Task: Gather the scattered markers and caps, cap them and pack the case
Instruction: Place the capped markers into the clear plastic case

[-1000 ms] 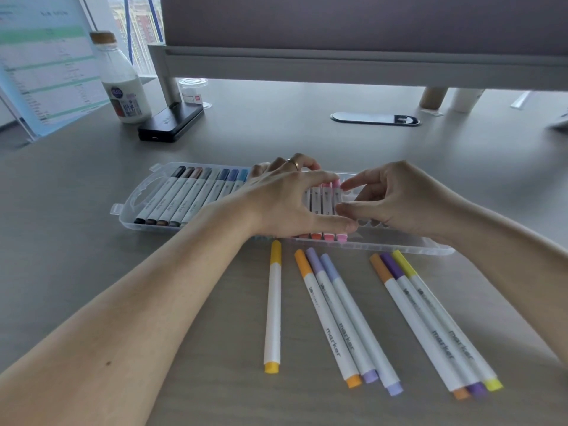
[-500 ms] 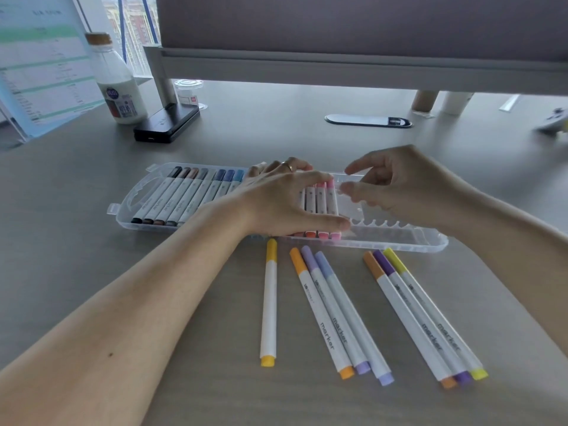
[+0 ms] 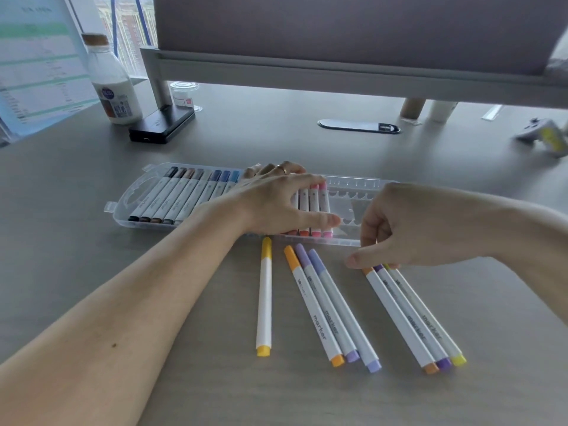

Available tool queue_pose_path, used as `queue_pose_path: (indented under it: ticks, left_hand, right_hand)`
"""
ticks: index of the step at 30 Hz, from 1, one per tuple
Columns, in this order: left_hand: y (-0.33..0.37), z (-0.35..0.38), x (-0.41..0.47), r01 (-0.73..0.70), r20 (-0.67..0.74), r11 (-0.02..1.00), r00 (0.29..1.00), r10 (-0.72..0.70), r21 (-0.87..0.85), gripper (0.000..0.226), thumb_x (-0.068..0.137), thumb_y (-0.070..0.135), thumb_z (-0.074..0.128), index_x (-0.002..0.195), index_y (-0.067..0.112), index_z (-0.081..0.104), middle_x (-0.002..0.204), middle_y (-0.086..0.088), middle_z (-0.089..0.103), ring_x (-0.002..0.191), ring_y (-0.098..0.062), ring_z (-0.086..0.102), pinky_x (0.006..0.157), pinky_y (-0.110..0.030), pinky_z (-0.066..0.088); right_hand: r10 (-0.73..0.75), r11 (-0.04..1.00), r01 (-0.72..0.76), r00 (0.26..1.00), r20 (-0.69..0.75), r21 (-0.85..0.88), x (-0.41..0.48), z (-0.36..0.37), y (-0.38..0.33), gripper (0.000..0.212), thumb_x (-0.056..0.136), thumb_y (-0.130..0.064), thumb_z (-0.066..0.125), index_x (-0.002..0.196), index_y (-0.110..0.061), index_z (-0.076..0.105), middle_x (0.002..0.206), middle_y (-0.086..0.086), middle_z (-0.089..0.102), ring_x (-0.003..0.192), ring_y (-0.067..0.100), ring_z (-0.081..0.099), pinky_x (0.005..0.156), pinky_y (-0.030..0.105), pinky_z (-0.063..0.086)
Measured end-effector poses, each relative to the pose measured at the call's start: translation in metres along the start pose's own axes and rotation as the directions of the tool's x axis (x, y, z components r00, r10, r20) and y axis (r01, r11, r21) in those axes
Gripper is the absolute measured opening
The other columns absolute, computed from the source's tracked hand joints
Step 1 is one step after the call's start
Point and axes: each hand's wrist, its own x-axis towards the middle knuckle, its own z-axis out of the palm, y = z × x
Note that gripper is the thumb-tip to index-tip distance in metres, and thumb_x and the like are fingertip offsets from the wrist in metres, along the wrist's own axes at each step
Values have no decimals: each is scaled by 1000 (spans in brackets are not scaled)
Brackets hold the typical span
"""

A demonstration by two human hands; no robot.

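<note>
My left hand lies flat, fingers straight, pressing the packed markers into the clear case, which I judge roughly two-thirds full. My right hand curls over the tips of three markers just in front of the case; I cannot tell whether it grips them. Seven capped markers on the table await packing.

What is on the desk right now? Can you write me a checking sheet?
Surface: grey desk, with markers lying on it.
Job's things: clear case open, partly filled, slots free at its right end. Seven capped markers on the desk: yellow marker alone, middle trio, right trio.
Clutter: bottle, black box, small jar, blurred game controller.
Grips: left hand rests flat on markers in the case. Right hand curls over the right trio's caps, hold unclear.
Cables: nothing seen.
Surroundings: grey screen behind, printed sheet at left.
</note>
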Motion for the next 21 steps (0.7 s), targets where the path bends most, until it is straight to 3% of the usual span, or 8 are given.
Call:
queue_pose_path:
  ticks: [2, 14, 17, 21]
  left_hand:
    - [0, 0, 0, 1, 0, 1000, 1000, -1, 1, 97, 69, 97, 32, 155, 51, 30, 165, 9, 27, 152, -22, 25, 121, -49, 18]
    - [1, 0, -1, -1, 19, 1000, 1000, 1, 6, 98, 70, 95, 32, 157, 49, 27, 170, 6, 21, 155, -24, 19, 123, -50, 14]
    - [1, 0, -1, -3, 24, 1000, 1000, 3, 6, 98, 71, 94, 31, 157, 49, 27, 170, 6, 20, 156, -25, 19, 123, -50, 14]
    - [2, 0, -1, 2, 27, 1000, 1000, -2, 7, 97, 70, 93, 31, 157, 50, 26, 170, 5, 21, 155, -26, 19, 123, -50, 14]
  right_hand:
    - [6, 1000, -6, 1000, 11, -17, -5, 1, -3, 43, 79, -66, 70, 71, -24, 77, 63, -12, 72, 58, 6, 64, 61, 24, 53]
    - [31, 996, -38, 996, -86, -79, -6, 8, -3, 45, 72, -68, 73, 69, -23, 75, 63, -11, 70, 58, 3, 62, 56, 23, 50]
    - [45, 996, -52, 995, -94, -75, -7, 9, -4, 41, 72, -67, 74, 69, -26, 76, 61, -14, 69, 58, -1, 61, 52, 19, 43]
    - [38, 995, -45, 996, -81, -88, -6, 12, -9, 42, 75, -66, 71, 71, -25, 77, 66, -9, 71, 61, 4, 63, 61, 24, 53]
